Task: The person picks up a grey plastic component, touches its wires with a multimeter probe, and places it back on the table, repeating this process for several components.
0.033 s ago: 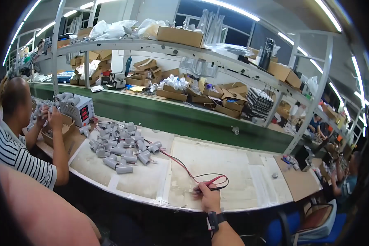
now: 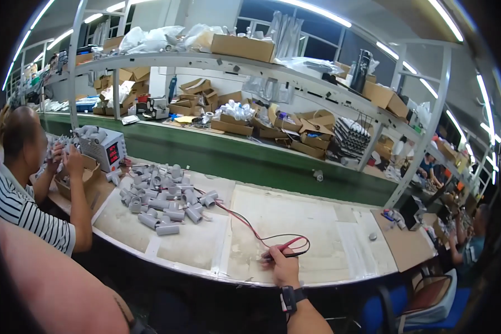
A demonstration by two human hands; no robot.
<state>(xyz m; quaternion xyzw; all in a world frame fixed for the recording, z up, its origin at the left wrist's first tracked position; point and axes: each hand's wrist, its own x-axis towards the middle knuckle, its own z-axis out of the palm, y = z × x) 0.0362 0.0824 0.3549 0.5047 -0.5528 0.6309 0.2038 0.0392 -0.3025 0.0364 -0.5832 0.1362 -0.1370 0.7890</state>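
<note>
My right hand (image 2: 284,267), with a dark band on its wrist, is over the near edge of the table. Its fingers are closed round a red test probe (image 2: 284,245) and a black test probe (image 2: 296,254). Their leads (image 2: 244,220) run back over the tabletop to the pile of grey plastic fittings (image 2: 160,192) on the left. Behind that pile stands a boxy meter (image 2: 104,147) with a lit red display and more fittings on top. At the lower left my left arm (image 2: 55,278) crosses the view, while its hand lies outside the picture.
A person in a striped shirt (image 2: 30,209) works at the left beside a cardboard box (image 2: 88,181). A small grey round piece (image 2: 373,237) lies on the right of the table. Beyond a green strip (image 2: 217,150), open cartons (image 2: 231,127) fill the back bench. Chairs (image 2: 428,300) stand at lower right.
The red digits on the meter's display look brighter and fuller now. The whole view has shifted slightly; my right hand keeps its grip on both probes.
</note>
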